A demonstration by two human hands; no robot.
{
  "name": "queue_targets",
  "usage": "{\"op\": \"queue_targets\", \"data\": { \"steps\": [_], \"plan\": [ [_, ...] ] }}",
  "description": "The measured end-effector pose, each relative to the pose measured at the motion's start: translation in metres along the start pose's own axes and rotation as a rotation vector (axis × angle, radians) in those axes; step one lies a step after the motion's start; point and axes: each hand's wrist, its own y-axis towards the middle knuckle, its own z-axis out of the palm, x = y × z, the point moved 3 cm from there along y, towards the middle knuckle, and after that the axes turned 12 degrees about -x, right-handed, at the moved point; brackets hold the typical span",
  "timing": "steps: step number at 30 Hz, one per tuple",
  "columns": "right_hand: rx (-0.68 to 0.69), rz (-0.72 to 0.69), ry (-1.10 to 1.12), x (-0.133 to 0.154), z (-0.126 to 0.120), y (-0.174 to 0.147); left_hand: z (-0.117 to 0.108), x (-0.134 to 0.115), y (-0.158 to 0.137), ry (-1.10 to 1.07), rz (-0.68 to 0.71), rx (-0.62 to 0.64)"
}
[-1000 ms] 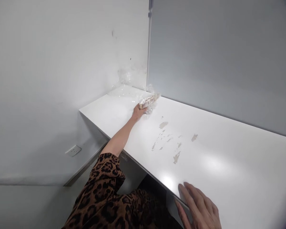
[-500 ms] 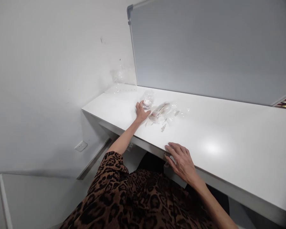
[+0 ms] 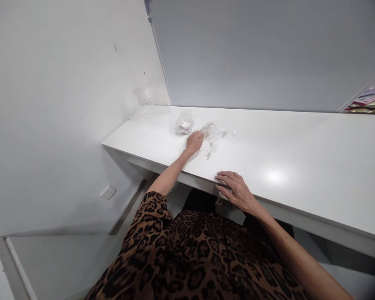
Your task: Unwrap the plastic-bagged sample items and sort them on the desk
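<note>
My left hand [image 3: 195, 141] reaches across the white table with its fingers curled into a crumpled clear plastic bag [image 3: 209, 130]. The fingertips are partly hidden by the hand and the film. Just left of that hand, apart from it, lies a second scrunched clear plastic bag [image 3: 185, 125]. My right hand [image 3: 236, 189] rests at the table's front edge. Its fingers lie stretched out on the top, the thumb is apart from them, and it holds nothing.
The white table [image 3: 300, 150] runs along a grey-white board [image 3: 253, 54]. More clear plastic film [image 3: 143, 96] leans in the back left corner against the wall. Colourful packets [image 3: 370, 98] show at the far right, and a wall socket [image 3: 108, 192] sits low at left.
My left hand has moved right, from the scrunched bag at left to the other plastic bag, and its fingers have closed. My right hand stays at the edge. The view has shifted slightly.
</note>
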Motion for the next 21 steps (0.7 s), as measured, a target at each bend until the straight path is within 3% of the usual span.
{"op": "queue_targets", "data": {
  "steps": [4,6,8,12,17,21],
  "plan": [
    [-0.058,0.296,0.211,-0.011,-0.017,0.016,0.008,-0.006,0.003,-0.382,-0.287,-0.039],
    [-0.136,0.478,0.277,-0.024,-0.026,0.030,0.014,-0.015,0.000,-0.660,-0.486,-0.017],
    [-0.244,0.598,0.297,-0.041,-0.035,0.046,0.022,-0.026,-0.006,-0.823,-0.578,0.027],
    [-0.396,0.648,0.238,-0.075,-0.042,0.079,0.041,-0.040,-0.013,-0.924,-0.657,0.019],
    [-0.372,0.638,0.213,-0.099,-0.031,0.109,0.059,-0.030,-0.015,-0.949,-0.830,-0.131],
    [-0.310,0.617,0.208,-0.106,-0.014,0.132,0.062,-0.022,-0.013,-0.904,-0.745,-0.044]
  ]
}}
